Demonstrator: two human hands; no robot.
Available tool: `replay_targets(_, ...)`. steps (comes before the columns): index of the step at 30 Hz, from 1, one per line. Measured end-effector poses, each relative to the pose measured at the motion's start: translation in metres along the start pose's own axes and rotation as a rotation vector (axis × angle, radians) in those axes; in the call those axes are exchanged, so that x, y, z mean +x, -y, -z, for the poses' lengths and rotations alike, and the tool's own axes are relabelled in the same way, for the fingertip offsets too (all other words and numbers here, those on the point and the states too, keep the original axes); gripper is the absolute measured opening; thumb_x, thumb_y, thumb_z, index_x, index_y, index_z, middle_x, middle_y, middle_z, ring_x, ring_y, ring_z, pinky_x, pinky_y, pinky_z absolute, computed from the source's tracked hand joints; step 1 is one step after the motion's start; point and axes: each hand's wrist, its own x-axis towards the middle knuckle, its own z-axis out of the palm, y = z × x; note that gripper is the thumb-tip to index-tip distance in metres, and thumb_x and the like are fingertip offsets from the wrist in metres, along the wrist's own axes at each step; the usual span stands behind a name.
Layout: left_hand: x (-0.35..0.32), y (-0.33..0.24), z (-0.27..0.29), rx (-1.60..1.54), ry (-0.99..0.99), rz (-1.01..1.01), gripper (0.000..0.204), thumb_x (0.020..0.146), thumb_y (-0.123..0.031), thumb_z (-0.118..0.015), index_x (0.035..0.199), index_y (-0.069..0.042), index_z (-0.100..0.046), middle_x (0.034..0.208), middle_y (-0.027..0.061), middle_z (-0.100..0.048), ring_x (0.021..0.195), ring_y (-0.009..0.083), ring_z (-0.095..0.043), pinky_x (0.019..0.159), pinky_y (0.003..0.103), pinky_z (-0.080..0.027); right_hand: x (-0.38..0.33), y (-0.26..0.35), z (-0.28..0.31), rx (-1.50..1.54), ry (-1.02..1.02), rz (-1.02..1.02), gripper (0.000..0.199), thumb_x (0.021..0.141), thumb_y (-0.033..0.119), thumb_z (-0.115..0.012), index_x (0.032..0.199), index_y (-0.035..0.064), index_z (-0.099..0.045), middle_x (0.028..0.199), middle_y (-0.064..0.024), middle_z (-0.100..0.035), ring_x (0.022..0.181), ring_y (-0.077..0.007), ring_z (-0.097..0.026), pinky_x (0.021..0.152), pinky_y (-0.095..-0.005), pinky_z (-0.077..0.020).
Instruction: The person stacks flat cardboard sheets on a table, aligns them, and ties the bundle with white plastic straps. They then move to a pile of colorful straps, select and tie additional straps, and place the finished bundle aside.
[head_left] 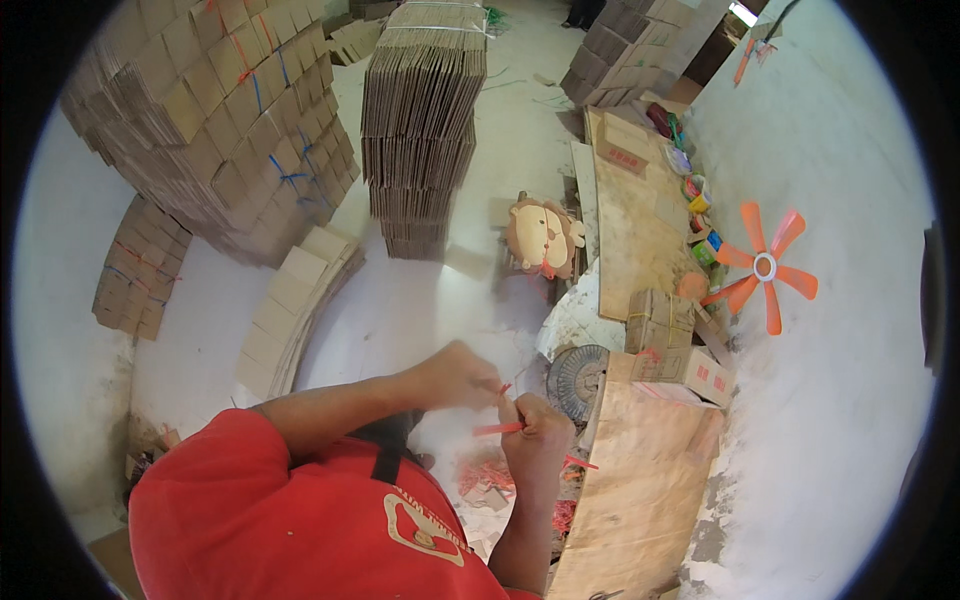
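In front of my chest, both hands are close together above the floor. My right hand (538, 430) is closed around a red plastic strip (498, 429), whose ends stick out on both sides of the fist. Just left of it and slightly farther away, my left hand (458, 377) is closed with its fingertips toward the right thumb. A short bit of red strip shows between the two hands, at the left fingertips. The left hand looks a little blurred, and its grip is partly hidden.
Stacks of flattened cardboard (420, 130) stand ahead, with a tall tied pile (215, 120) at the left. A wooden table (640, 470) runs along the right wall, holding cardboard boxes (685, 375). Red scraps (485, 475) lie below my hands. A lion-shaped seat (540, 237) and an orange fan (765, 266) are beyond.
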Motion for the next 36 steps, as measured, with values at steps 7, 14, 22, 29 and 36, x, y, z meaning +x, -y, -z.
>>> replay_targets(7,0.041,-0.007,0.043,0.171,-0.012,-0.033,0.007,0.075,0.000,-0.058,0.076,0.003,-0.065,0.063,0.0088,-0.063,0.052,0.0106,-0.058,0.049,0.024,-0.045,0.041,-0.026,-0.026,0.463,0.178,-0.314,0.024,0.078,0.016,-0.068,0.064,0.0017,-0.054,0.052,-0.0110,-0.045,0.044,-0.0194,-0.046,0.045,-0.0334,-0.0350)
replay_targets(14,0.041,0.020,0.097,0.082,-0.016,-0.125,0.011,0.073,-0.009,-0.065,0.080,-0.002,-0.070,0.060,0.0052,-0.062,0.051,0.0084,-0.053,0.046,0.024,-0.040,0.056,-0.018,-0.036,0.901,0.170,-0.623,0.034,0.078,0.008,-0.066,0.049,0.0045,-0.048,0.048,0.0019,-0.043,0.044,-0.0051,-0.035,0.043,-0.0237,-0.0247)
replay_targets(22,0.066,0.037,0.102,0.114,0.324,-0.054,0.017,0.082,-0.014,-0.064,0.098,-0.016,-0.070,0.077,0.0029,-0.069,0.055,0.0175,-0.060,0.052,0.030,-0.047,0.078,-0.044,-0.014,0.831,0.274,-0.642,0.022,0.079,0.014,-0.067,0.061,0.0035,-0.059,0.055,0.0051,-0.048,0.049,-0.0047,-0.040,0.045,-0.0230,-0.0292)
replay_targets(29,0.065,0.005,0.066,0.314,0.655,-0.291,0.030,0.076,-0.004,-0.063,0.106,-0.011,-0.063,0.079,0.0064,-0.067,0.066,0.0257,-0.064,0.062,0.033,-0.051,0.032,-0.046,0.006,1.048,0.196,-0.815,0.019,0.082,0.014,-0.068,0.068,0.0027,-0.062,0.057,0.0044,-0.050,0.050,-0.0032,-0.041,0.044,-0.0205,-0.0288)
replay_targets(36,0.046,-0.014,0.019,0.228,0.544,-0.414,0.011,0.083,-0.005,-0.058,0.094,-0.002,-0.062,0.078,0.0100,-0.064,0.059,0.0258,-0.062,0.053,0.031,-0.048,-0.016,-0.024,0.062,0.942,0.189,-0.773,0.017,0.081,0.009,-0.066,0.068,0.0002,-0.062,0.057,0.0000,-0.055,0.047,-0.0048,-0.048,0.040,-0.0201,-0.0394)
